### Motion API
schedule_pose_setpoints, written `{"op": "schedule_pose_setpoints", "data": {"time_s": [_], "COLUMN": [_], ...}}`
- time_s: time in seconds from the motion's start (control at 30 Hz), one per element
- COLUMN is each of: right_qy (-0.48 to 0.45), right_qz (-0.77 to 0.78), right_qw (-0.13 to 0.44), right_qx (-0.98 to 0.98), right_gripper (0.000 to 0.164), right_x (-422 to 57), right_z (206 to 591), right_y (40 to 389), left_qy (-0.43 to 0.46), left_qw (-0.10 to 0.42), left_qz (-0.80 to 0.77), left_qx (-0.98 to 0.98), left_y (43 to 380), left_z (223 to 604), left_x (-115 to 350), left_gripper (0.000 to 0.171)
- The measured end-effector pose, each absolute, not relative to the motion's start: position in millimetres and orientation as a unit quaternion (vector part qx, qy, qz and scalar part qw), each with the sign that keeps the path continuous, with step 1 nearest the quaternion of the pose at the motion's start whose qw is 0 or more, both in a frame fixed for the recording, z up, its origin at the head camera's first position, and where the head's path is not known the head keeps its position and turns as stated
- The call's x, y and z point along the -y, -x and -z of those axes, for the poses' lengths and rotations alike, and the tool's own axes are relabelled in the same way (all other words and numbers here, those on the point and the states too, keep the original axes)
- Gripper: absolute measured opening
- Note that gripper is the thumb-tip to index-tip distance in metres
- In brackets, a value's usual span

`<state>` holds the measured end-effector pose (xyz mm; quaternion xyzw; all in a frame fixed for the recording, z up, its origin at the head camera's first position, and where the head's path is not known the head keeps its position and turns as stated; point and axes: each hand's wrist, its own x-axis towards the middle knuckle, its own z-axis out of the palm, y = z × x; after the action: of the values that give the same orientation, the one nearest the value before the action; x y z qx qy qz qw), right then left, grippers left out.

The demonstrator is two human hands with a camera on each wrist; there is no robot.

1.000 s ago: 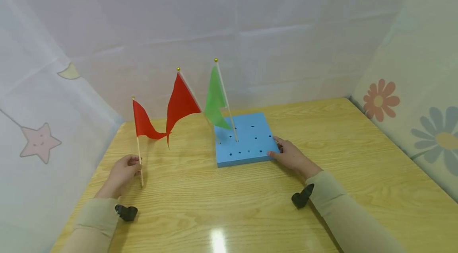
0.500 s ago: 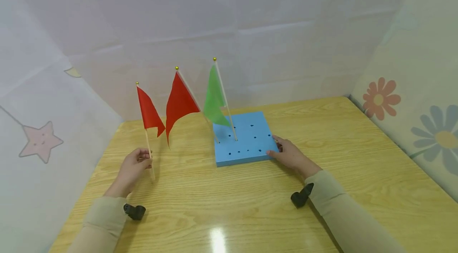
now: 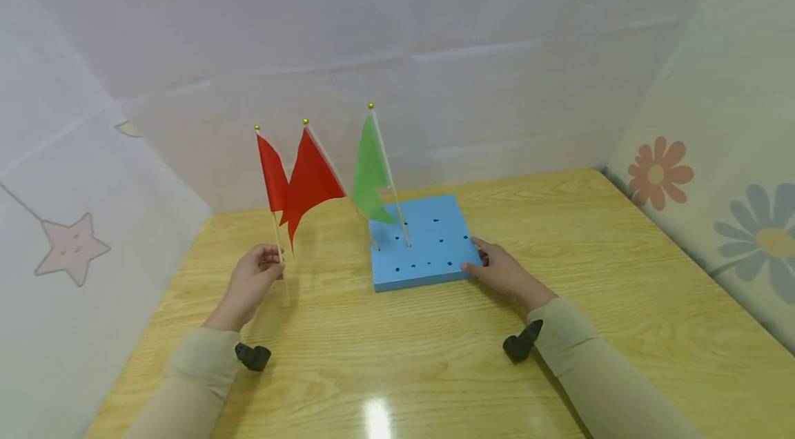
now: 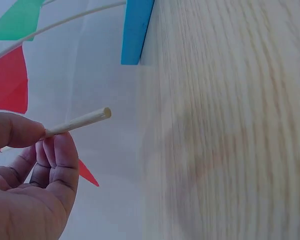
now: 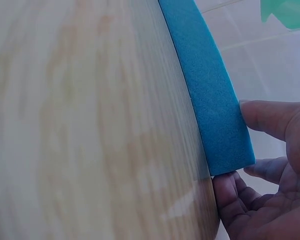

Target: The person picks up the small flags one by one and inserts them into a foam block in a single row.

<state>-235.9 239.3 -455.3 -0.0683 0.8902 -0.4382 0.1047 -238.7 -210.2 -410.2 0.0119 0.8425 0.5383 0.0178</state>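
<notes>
My left hand [image 3: 250, 285] pinches the thin wooden stick of a small red flag [image 3: 270, 180], held upright with its gold bead at the top. In the left wrist view the stick's bare lower end [image 4: 85, 120] sticks out past thumb and fingers, above the tabletop. My right hand [image 3: 506, 275] grips the near right corner of a blue foam board [image 3: 425, 251], thumb at the top edge and fingers against the side. A second red flag [image 3: 317, 173] leans left out of a hole in the board's left part. Beside it a green flag [image 3: 370, 166] stands in another hole, tilted slightly left.
Several small dark holes dot the board's top. The board lies flat on a wood-grain table [image 3: 335, 370]. A pale cloth backdrop [image 3: 497, 101] rises behind the table, and printed cloth flanks both sides. Each wrist carries a small black camera [image 3: 522, 342].
My left hand has moved right and away from me with its red flag, which now overlaps the other red flag in the head view. The right hand and board stay in place.
</notes>
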Motion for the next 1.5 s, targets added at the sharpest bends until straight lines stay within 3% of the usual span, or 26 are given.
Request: {"op": "schedule_pose_setpoints", "data": {"time_s": [1.23,1.5], "right_qy": [0.066,0.066], "right_qz": [0.440,0.442], "right_qw": [0.104,0.103], "right_qx": [-0.890,-0.889], "right_gripper": [0.074,0.074], "right_x": [-237.8,-237.4], "right_z": [456.9,457.6], "right_y": [233.5,234.1], "left_qy": [-0.064,-0.084], "left_qw": [-0.026,-0.013], "left_qz": [-0.578,-0.609], "left_qx": [-0.813,-0.788], "left_y": [252.3,249.2], "left_z": [400.6,395.6], "left_x": [151.8,142.4], "left_gripper": [0.018,0.017]}}
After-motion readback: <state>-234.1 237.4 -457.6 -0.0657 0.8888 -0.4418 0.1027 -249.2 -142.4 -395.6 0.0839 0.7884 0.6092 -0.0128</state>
